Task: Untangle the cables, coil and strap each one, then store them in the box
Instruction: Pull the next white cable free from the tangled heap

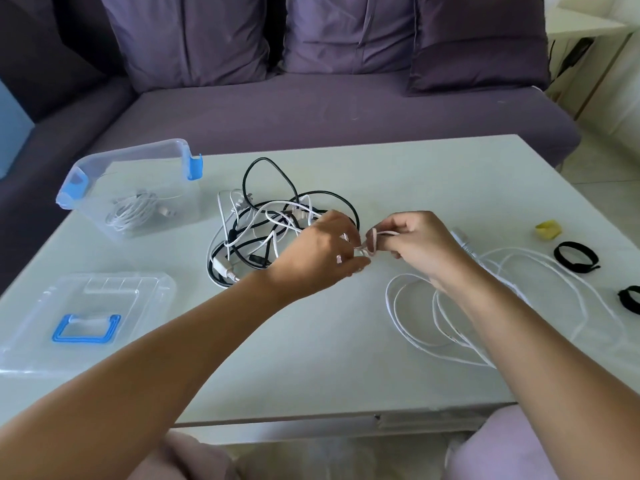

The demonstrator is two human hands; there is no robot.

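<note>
Cables (277,230) lie tangled at the centre of the tabletop (311,358), right of the box (131,153). Left grip (322,251) and right grip (415,244) both pinch a thin pale cable (384,233) between them. One coiled cable (131,211) sits inside the box.

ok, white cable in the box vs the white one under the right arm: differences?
Boxed cable is a compact coil; table cable sprawls in wide loose loops. Boxed cable is stored in the clear box; table cable lies out on the table. Both are white.
</note>
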